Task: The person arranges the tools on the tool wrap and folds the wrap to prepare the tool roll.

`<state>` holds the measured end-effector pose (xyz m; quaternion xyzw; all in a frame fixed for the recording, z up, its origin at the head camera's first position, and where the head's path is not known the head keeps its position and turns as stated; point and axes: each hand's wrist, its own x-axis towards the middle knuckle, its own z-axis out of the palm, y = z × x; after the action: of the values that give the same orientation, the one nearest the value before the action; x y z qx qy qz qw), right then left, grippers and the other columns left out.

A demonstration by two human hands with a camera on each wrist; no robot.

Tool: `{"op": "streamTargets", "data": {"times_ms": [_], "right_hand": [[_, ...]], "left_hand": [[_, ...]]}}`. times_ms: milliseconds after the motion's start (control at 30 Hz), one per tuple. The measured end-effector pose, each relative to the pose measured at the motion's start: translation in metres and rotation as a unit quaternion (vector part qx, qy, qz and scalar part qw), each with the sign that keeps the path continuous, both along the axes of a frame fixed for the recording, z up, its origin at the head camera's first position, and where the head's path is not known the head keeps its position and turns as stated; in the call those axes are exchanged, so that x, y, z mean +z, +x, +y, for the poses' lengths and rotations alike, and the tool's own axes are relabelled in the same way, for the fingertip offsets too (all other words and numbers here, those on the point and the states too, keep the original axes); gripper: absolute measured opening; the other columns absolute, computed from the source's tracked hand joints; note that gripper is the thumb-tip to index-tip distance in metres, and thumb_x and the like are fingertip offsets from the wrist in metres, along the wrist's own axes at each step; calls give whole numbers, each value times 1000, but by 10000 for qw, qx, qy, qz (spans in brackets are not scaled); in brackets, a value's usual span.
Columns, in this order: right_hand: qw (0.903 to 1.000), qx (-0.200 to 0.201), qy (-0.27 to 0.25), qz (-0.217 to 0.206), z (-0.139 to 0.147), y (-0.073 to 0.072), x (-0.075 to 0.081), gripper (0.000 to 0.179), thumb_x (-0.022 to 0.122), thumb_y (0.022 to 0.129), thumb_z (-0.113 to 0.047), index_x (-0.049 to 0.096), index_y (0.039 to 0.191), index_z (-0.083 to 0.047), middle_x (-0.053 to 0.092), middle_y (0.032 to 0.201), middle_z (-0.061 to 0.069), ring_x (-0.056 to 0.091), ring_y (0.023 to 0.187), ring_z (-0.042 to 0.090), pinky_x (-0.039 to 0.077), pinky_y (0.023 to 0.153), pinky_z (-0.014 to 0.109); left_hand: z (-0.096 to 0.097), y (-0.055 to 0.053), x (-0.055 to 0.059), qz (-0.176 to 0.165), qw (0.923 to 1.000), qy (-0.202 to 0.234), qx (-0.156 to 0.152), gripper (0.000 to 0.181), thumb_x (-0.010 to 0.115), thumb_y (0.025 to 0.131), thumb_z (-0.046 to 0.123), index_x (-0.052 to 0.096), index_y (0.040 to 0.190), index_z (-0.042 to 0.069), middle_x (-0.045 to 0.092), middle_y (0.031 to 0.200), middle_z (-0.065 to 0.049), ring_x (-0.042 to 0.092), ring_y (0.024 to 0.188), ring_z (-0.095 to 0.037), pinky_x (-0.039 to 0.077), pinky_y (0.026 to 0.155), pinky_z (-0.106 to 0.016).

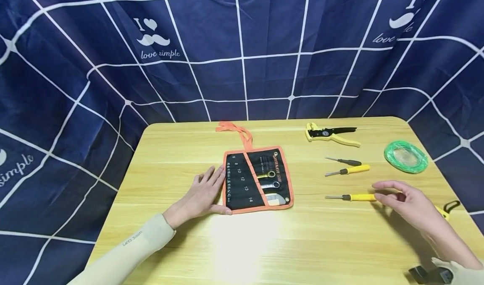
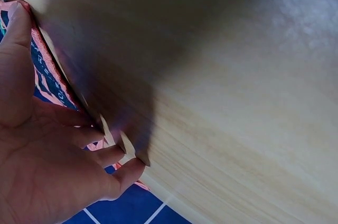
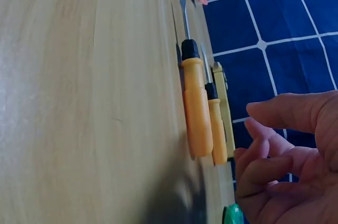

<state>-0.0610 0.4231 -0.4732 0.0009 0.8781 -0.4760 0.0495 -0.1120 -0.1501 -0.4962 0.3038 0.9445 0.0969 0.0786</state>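
Note:
A black tool pouch (image 1: 243,184) with orange trim lies flat on the wooden table, several numbers printed down its front. Metal tools, including ring-ended spanners (image 1: 270,185), poke out of its slots. My left hand (image 1: 202,192) rests along the pouch's left edge, fingers extended and thumb at the lower corner. Just right of a yellow-handled screwdriver (image 1: 361,197) hovers my right hand (image 1: 410,203), fingers loosely bent. In the right wrist view, a gap separates thumb and fingers from that screwdriver (image 3: 196,113). Beyond it lie another yellow screwdriver (image 1: 355,169) and a thin dark-handled one (image 1: 349,162).
Yellow-and-black wire strippers (image 1: 332,134) lie near the table's back edge. A coil of green wire (image 1: 406,157) sits at the right. Partly hidden behind my right hand is a yellow object with a black loop (image 1: 451,206). Blue grid-patterned curtains (image 1: 264,79) surround the table.

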Motion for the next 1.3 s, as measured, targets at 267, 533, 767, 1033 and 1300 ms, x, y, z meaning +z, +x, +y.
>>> {"op": "streamTargets", "data": {"times_ms": [267, 533, 767, 1033, 1300], "right_hand": [[9984, 200, 227, -483, 3, 6, -5, 26, 73, 105, -8, 77, 120, -29, 69, 92, -7, 58, 74, 11, 48, 61, 30], [9967, 271, 581, -497, -1, 3, -13, 27, 71, 105, -3, 67, 129, 9, 63, 86, -2, 53, 71, 10, 46, 59, 29], [9989, 248, 229, -330, -4, -1, -18, 16, 71, 104, 1, 69, 118, 9, 67, 82, -2, 57, 68, 9, 47, 57, 28], [9923, 652, -994, -361, -5, -8, -16, 19, 60, 109, 6, 66, 125, 14, 81, 103, 4, 76, 93, 7, 60, 78, 23], [9779, 175, -2084, 48, -18, -13, -13, 24, 64, 109, 2, 80, 123, -8, 82, 106, 1, 77, 98, 4, 58, 82, 19]], "left_hand": [[1, 2, -1, -9, 10000, 31, 21, 126, 78, 88, 74, 27, 168, -9, 22, 177, -24, 23, 160, -51, 34, 113, -70], [3, 2, 0, -40, 10000, 29, 44, 125, 78, 88, 73, 28, 168, -9, 22, 177, -24, 23, 160, -51, 34, 113, -70], [2, 1, 3, 9, 10000, 16, 21, 125, 78, 88, 73, 29, 168, -9, 22, 177, -25, 23, 160, -51, 34, 113, -70], [1, 0, 3, -75, 10000, -34, 54, 125, 78, 89, 73, 28, 168, -10, 21, 177, -25, 22, 160, -51, 33, 114, -70], [1, 0, 2, -120, 9999, -71, 54, 125, 78, 88, 74, 28, 169, -8, 21, 178, -24, 21, 161, -50, 32, 115, -71]]}}
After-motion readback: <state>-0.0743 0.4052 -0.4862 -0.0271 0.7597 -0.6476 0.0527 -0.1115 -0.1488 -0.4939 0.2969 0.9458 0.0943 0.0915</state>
